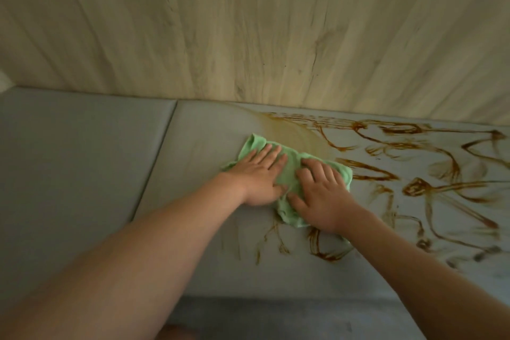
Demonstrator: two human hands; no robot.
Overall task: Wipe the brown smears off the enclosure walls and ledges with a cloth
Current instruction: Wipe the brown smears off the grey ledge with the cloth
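Green cloth (288,217) lies on the grey panel (82,174), toward its far edge. Left hand (259,176) and right hand (323,190) press it flat, fingers spread and gripping nothing. Brown smears (419,188) cover the panel's right side. Advised: even pressure, overlapping rightward passes, and a refold to a clean face.

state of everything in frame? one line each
green cloth: crumpled, flat on grey panel, under both hands
left hand: open, pressing cloth
right hand: open, pressing cloth
brown smears: thick, unwiped, right of cloth and below it
pale patch: smeared thin, above cloth
grey panel: left part smear-free
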